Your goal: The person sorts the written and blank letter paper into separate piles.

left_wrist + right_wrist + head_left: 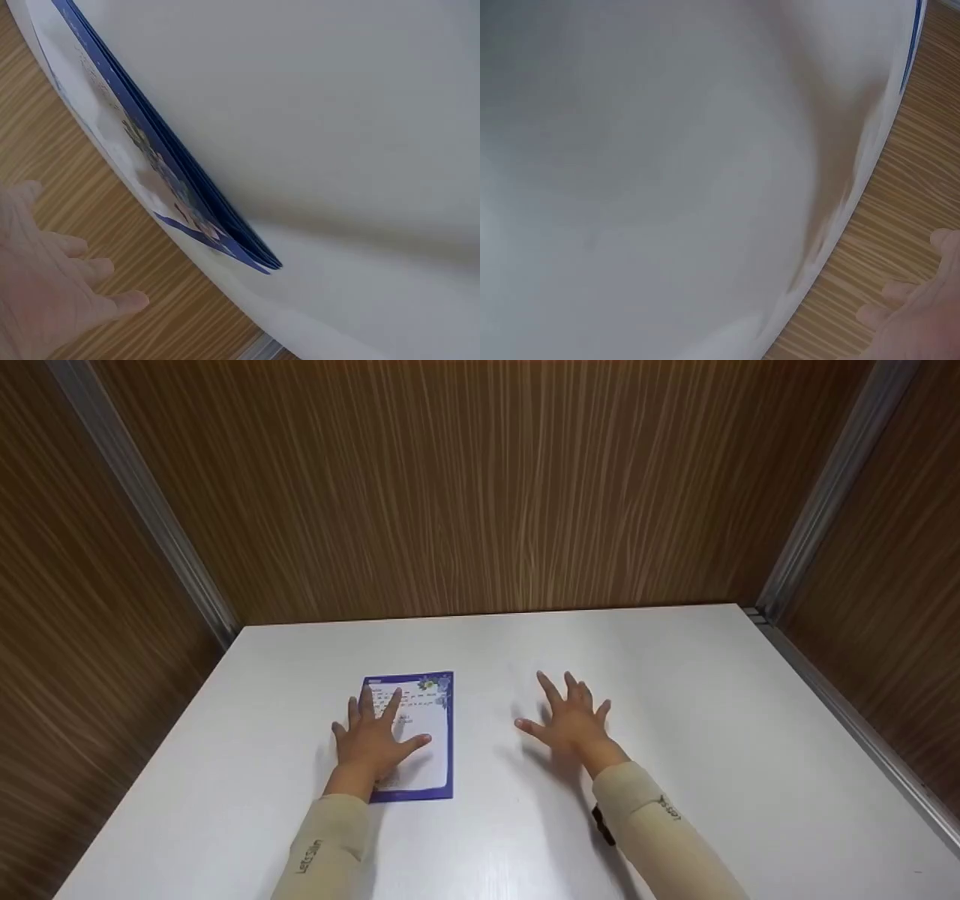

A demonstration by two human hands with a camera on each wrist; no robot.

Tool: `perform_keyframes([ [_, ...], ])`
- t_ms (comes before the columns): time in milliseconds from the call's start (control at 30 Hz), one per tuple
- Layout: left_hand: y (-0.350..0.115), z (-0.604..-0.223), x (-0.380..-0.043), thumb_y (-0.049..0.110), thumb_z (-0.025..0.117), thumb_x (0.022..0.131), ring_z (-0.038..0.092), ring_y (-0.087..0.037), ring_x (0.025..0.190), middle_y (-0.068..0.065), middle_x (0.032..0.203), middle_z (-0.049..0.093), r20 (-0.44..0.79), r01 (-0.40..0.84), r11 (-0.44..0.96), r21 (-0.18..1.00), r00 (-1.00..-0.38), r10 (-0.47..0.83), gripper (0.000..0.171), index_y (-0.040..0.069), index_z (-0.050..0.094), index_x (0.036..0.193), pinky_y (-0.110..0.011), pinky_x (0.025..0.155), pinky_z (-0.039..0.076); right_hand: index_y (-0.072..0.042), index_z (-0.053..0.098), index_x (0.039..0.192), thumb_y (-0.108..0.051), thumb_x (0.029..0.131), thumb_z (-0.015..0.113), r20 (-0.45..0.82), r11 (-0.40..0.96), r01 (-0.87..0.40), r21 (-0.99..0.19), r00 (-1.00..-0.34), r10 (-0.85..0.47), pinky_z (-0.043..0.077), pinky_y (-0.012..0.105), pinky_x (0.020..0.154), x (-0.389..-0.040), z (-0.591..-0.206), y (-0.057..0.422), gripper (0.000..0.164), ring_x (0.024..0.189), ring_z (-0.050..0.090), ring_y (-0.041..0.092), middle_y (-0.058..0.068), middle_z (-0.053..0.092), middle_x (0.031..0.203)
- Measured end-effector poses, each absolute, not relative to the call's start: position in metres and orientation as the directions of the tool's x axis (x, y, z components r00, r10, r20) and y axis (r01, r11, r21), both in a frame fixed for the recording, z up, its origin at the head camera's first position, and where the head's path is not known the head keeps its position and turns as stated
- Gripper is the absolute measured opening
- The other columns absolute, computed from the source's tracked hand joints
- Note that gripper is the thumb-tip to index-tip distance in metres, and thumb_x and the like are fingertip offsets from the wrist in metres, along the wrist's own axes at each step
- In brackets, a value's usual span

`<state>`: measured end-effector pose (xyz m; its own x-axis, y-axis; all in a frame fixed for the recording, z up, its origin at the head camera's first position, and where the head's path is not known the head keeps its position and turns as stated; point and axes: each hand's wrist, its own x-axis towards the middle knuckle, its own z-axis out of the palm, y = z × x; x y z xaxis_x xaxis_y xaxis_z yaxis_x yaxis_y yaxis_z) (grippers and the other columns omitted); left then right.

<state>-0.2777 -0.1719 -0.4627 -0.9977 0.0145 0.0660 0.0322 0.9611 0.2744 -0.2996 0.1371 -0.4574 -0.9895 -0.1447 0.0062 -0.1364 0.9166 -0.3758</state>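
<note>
A purple-bordered booklet (431,765) with printed lines and a floral corner lies on the white table. Seen edge-on in the left wrist view, the booklet (161,142) shows several dark blue layers. My left hand (369,746) is spread over its left part, covering some of the print; in the left wrist view that hand (45,289) appears raised above the table, its fingers apart and holding nothing. To the right of the booklet, my right hand (574,726) hovers with fingers splayed and nothing in it. Only part of the right hand (922,322) shows in its wrist view.
The white table (712,697) extends around both hands. Wood-grain panels (487,487) enclose it at the back and both sides, with metal corner posts (817,487) between them. Faint outlines and shadows show on the tabletop near the right fingers. A dark item (602,825) sits under the right sleeve.
</note>
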Motion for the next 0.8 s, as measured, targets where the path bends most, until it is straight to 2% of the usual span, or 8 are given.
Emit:
perform_keyframes([
  [300, -0.184, -0.465, -0.277, 0.070, 0.057, 0.079, 0.005, -0.049, 0.138, -0.025, 0.155, 0.003, 0.060, 0.016, 0.961, 0.275, -0.998, -0.001, 0.095, 0.022, 0.021, 0.153, -0.074, 0.102, 0.009, -0.026, 0.011, 0.154, -0.069, 0.083, 0.053, -0.005, 0.894, -0.139, -0.427, -0.988, -0.156, 0.000, 0.073, 0.102, -0.297, -0.458, 0.122, 0.093, 0.140, 0.010, 0.043, 0.022, 0.013, 0.154],
  [600, -0.198, -0.463, -0.273, 0.068, 0.057, 0.081, 0.001, -0.048, 0.139, -0.025, 0.155, 0.002, 0.031, -0.012, 0.951, 0.309, -0.999, -0.022, 0.096, 0.019, 0.018, 0.153, -0.071, 0.104, 0.011, -0.026, 0.011, 0.154, -0.066, 0.081, 0.058, -0.028, 0.869, -0.124, -0.479, -0.987, -0.157, 0.000, 0.069, 0.106, -0.296, -0.459, 0.105, 0.096, 0.140, 0.013, 0.042, 0.021, 0.016, 0.154],
  [800, -0.208, -0.463, -0.272, 0.069, 0.057, 0.080, 0.005, -0.048, 0.139, -0.027, 0.154, 0.002, 0.019, -0.029, 0.945, 0.326, -0.999, -0.037, 0.098, 0.018, 0.016, 0.154, -0.071, 0.104, 0.012, -0.025, 0.012, 0.154, -0.066, 0.079, 0.061, -0.035, 0.850, -0.129, -0.511, -0.985, -0.171, 0.005, 0.066, 0.108, -0.293, -0.460, 0.093, 0.099, 0.139, 0.018, 0.042, 0.021, 0.020, 0.153],
])
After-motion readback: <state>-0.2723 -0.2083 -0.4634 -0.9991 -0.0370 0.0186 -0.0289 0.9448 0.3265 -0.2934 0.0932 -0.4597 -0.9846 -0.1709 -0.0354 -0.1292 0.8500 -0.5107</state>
